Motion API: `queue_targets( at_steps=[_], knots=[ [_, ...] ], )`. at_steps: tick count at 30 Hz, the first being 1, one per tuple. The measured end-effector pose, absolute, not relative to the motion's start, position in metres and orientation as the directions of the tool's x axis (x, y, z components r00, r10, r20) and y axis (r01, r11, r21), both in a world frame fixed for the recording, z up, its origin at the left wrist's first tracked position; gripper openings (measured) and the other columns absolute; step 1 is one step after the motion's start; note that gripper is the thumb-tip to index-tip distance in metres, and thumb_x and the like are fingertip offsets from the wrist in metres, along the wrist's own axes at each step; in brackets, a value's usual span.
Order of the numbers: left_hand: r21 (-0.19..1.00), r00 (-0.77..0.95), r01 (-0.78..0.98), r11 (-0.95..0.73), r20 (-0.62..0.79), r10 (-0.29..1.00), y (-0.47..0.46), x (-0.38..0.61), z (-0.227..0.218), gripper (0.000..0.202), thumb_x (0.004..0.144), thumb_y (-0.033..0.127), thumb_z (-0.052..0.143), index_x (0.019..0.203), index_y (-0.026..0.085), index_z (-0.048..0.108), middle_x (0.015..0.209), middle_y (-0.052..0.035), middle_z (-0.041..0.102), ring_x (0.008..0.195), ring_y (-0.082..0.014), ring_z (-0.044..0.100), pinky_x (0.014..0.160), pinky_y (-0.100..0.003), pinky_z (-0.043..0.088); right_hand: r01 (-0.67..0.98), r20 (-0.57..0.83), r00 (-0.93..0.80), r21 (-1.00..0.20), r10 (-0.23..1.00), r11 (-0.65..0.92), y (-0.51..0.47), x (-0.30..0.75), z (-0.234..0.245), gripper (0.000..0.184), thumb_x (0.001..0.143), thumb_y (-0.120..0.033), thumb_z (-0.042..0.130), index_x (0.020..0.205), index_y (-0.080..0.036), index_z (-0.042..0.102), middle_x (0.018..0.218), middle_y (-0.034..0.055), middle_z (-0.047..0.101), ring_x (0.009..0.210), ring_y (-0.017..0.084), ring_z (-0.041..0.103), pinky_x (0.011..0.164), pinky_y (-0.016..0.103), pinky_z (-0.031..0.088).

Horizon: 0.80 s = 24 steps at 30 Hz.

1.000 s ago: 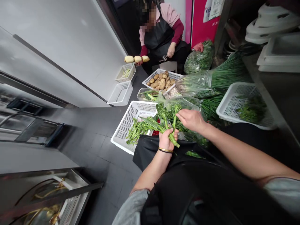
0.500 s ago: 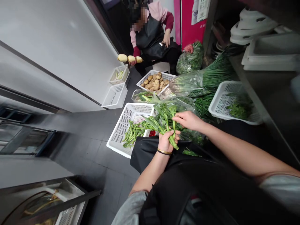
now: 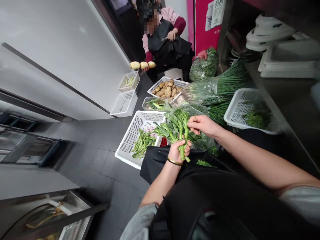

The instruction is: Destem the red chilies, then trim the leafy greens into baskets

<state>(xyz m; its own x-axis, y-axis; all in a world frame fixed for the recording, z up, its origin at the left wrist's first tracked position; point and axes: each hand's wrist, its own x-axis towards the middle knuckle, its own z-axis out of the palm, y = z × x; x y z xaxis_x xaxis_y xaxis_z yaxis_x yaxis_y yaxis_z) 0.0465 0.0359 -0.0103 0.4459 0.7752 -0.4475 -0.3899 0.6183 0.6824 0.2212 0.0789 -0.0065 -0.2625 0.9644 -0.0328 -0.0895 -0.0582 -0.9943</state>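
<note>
My left hand point(image 3: 178, 150) is wrapped round the lower stalks of several stems of broccolini point(image 3: 180, 128), with their cut ends sticking out below the fist. The green florets point away from me, above my lap. Close against the right side of the bunch, my right hand point(image 3: 201, 125) has thumb and forefinger pinched together by one stem; what lies between the fingertips is hidden. A white perforated basket point(image 3: 125, 143) stands to the left of my knee, and trimmed green stems point(image 3: 142, 143) lie in it. Loose green leaves point(image 3: 204, 163) rest on my dark apron.
Beyond the bunch are a basket of potatoes point(image 3: 167, 89), bagged green onions point(image 3: 222, 81) and a bag of greens point(image 3: 205, 65). A white basket with herbs point(image 3: 257, 118) sits at right, beside a metal shelf. Opposite, a seated person point(image 3: 166, 40) holds a lotus root point(image 3: 143, 65).
My right hand has drawn slightly back along the stem, and the stalks in my left hand stand more upright. The person opposite has raised the hand with a small tool.
</note>
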Motion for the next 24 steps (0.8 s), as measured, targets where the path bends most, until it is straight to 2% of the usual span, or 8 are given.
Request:
queue_targets(
  at_steps=[3,5,8,12,14,16,20,24],
  knots=[
    [0.828,0.205,-0.363,0.426,-0.375,0.904,0.034,0.05,-0.012,0.033,0.057,0.025,0.073,0.079,0.012,0.052,0.071,-0.0059,0.065,0.043,-0.0096,0.055,0.034,-0.018,0.038,0.003,0.017,-0.14,-1.0,0.99,0.018,0.067,0.207,-0.006,0.035,0.073,-0.047,0.064,0.062,-0.017,0.049,0.049,-0.0041,0.05,0.039,0.006,0.043,0.04,0.019,0.033],
    [0.863,0.135,-0.34,0.374,-0.349,0.927,0.034,0.048,-0.014,0.034,0.056,0.026,0.074,0.079,0.012,0.052,0.069,-0.0052,0.065,0.041,-0.0095,0.054,0.034,-0.019,0.039,0.098,0.064,-0.257,-0.991,0.964,0.092,0.053,0.206,-0.008,0.029,0.077,-0.043,0.062,0.066,-0.016,0.055,0.051,-0.0032,0.053,0.044,0.007,0.048,0.045,0.019,0.036],
    [0.847,0.181,-0.36,0.392,-0.348,0.92,0.035,0.042,-0.015,0.035,0.056,0.027,0.074,0.079,0.013,0.051,0.063,-0.0045,0.065,0.038,-0.0094,0.052,0.032,-0.018,0.037,0.151,-0.016,-0.451,-0.987,0.892,0.059,0.041,0.217,-0.012,0.029,0.076,-0.044,0.062,0.074,-0.015,0.062,0.057,-0.0014,0.058,0.048,0.009,0.053,0.047,0.021,0.039],
    [0.801,0.291,-0.394,0.45,-0.356,0.888,0.031,0.043,-0.014,0.039,0.058,0.028,0.074,0.082,0.016,0.047,0.064,-0.0055,0.067,0.04,-0.012,0.054,0.032,-0.018,0.036,-0.059,-0.064,-0.37,-0.994,0.927,-0.092,0.055,0.229,-0.011,0.044,0.072,-0.052,0.065,0.096,-0.015,0.062,0.058,-0.001,0.059,0.052,0.013,0.056,0.048,0.024,0.044],
    [0.796,0.292,-0.393,0.46,-0.367,0.884,0.028,0.046,-0.013,0.039,0.059,0.03,0.074,0.083,0.017,0.047,0.065,-0.0055,0.067,0.041,-0.0112,0.054,0.033,-0.018,0.036,-0.072,-0.041,-0.395,-0.995,0.918,-0.075,0.064,0.227,-0.009,0.043,0.074,-0.054,0.062,0.09,-0.014,0.063,0.056,0.0004,0.059,0.051,0.013,0.055,0.05,0.026,0.045],
    [0.829,0.244,-0.387,0.404,-0.33,0.912,0.024,0.051,-0.014,0.037,0.06,0.032,0.074,0.082,0.016,0.049,0.067,-0.0049,0.067,0.041,-0.0093,0.052,0.034,-0.018,0.038,0.112,-0.035,-0.325,-0.994,0.945,0.002,0.069,0.218,-0.006,0.041,0.079,-0.054,0.056,0.073,-0.015,0.061,0.053,0.0024,0.058,0.048,0.012,0.053,0.05,0.025,0.042],
    [0.864,0.097,-0.397,0.309,-0.295,0.951,0.023,0.058,-0.017,0.027,0.06,0.03,0.072,0.071,0.014,0.053,0.057,-0.0013,0.06,0.036,-0.0064,0.046,0.033,-0.018,0.036,0.721,0.209,-0.099,-0.659,0.973,0.215,0.05,0.191,-0.006,0.042,0.09,-0.046,0.044,0.07,-0.014,0.062,0.074,0.0108,0.066,0.061,0.015,0.058,0.051,0.024,0.033],
    [0.846,-0.059,-0.455,0.276,-0.338,0.939,0.032,0.053,-0.014,0.027,0.057,0.029,0.073,0.068,0.013,0.054,0.052,0.0012,0.055,0.035,-0.0057,0.044,0.032,-0.018,0.034,0.844,0.096,-0.338,-0.409,0.936,0.347,0.019,0.192,-0.027,0.041,0.095,-0.038,0.034,0.082,-0.015,0.066,0.083,0.0103,0.067,0.068,0.017,0.061,0.053,0.025,0.031]
  ],
)
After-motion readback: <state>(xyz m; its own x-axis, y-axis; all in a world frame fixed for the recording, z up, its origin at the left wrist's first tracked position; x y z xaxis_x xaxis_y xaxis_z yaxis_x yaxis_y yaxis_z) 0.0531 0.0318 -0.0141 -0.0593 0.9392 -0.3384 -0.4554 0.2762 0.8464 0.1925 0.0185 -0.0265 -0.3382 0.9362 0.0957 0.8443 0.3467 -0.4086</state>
